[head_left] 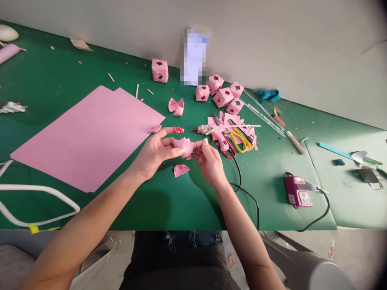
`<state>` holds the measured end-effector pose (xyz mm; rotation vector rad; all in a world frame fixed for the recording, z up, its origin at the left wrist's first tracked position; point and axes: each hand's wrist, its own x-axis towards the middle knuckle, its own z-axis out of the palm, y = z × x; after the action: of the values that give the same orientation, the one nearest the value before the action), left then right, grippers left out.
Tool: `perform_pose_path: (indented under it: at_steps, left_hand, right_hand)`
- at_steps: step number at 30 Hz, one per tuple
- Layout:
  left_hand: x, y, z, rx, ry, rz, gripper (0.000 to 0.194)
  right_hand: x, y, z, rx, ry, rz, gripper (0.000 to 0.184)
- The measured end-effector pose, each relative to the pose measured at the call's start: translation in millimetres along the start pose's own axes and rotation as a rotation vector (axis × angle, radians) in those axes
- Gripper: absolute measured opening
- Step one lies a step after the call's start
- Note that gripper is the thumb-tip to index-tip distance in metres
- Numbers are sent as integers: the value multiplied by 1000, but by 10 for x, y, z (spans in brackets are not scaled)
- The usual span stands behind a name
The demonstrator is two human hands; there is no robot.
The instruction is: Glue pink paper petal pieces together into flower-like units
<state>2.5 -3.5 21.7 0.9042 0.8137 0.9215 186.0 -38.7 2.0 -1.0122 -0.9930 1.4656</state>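
Observation:
Between my two hands is a small folded pink paper piece [185, 146] with pointed edges. My left hand [155, 151] pinches it from the left between thumb and fingers, and red tape or a wrap covers the tip of its index finger. My right hand [210, 161] meets the piece from the right, its fingers closed and the fingertips at the paper's edge. Just below lies a loose folded pink paper piece [181, 170]. Another folded piece [176, 106] rests above the hands. A pink glue gun [220, 135] lies to the right of them.
Large pink paper sheets [87, 137] cover the left of the green table [145, 213]. Scissors with yellow handles [238, 143] lie on pink scraps. Several pink paper polyhedra [223, 97] stand by the wall. A purple power socket [298, 191] and black cord [250, 197] are at right.

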Motion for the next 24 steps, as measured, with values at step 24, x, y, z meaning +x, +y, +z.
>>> perform_pose_path:
  at_steps: [24]
  left_hand:
    - [-7,-59,65,186,105,23,56]
  right_hand:
    - [-69,180,-67,-1414,220,-862,13]
